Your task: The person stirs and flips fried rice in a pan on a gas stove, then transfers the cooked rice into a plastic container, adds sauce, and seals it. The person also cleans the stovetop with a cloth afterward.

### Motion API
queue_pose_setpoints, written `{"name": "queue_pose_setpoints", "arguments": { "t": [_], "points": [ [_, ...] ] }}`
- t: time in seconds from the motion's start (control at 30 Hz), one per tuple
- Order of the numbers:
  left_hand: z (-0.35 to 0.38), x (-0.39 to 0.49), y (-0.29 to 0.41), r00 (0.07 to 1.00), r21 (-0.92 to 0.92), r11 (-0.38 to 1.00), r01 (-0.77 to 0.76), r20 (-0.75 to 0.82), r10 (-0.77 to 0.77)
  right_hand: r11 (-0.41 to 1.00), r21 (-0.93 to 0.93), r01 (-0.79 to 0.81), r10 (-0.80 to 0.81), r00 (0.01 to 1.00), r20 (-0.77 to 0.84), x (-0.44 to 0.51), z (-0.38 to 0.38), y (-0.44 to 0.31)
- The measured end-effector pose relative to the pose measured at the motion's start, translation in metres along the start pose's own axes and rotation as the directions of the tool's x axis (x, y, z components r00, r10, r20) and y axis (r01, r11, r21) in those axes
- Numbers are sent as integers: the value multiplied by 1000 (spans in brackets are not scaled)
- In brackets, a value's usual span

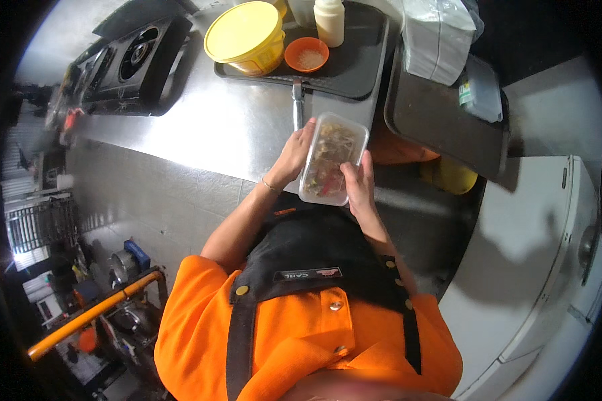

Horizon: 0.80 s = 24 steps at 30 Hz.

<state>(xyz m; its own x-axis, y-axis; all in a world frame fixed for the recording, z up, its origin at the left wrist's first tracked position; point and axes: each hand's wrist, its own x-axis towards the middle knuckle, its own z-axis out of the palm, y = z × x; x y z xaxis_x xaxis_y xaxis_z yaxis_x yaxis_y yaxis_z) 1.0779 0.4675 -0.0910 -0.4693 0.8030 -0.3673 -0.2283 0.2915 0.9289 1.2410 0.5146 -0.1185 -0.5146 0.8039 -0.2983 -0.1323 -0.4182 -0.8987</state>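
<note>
A clear plastic food container (334,150) with mixed food inside is held over the front edge of the steel counter (220,125). My left hand (297,149) grips its left side. My right hand (359,181) holds the lower right side, the thumb lying on top. Brownish pieces and a bit of red show through the plastic; exactly what the food is cannot be made out. Just beyond the left fingers lies a metal utensil handle (297,103), partly hidden by the container.
On a black tray (356,70) stand a yellow lidded tub (246,35), an orange bowl (306,54) of pale grains and a white bottle (329,22). A brown tray (431,118) holds a plastic-wrapped white stack (436,45) and a clear container (483,90). Left is a portable stove (140,55); right, a white appliance (521,225).
</note>
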Motion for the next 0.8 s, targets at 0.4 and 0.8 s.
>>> {"name": "queue_pose_setpoints", "arguments": {
  "t": [0.4, 0.8],
  "points": [
    [-9, 6, -20, 978, 304, 930, 208, -93, -189, 893, -438, -101, 71, 994, -84, 33, 10, -29],
    [-142, -97, -13, 876, 515, 853, 84, -446, 183, -157, -966, 207, -239, 941, 240, 41, 59, -7]
  ]
}}
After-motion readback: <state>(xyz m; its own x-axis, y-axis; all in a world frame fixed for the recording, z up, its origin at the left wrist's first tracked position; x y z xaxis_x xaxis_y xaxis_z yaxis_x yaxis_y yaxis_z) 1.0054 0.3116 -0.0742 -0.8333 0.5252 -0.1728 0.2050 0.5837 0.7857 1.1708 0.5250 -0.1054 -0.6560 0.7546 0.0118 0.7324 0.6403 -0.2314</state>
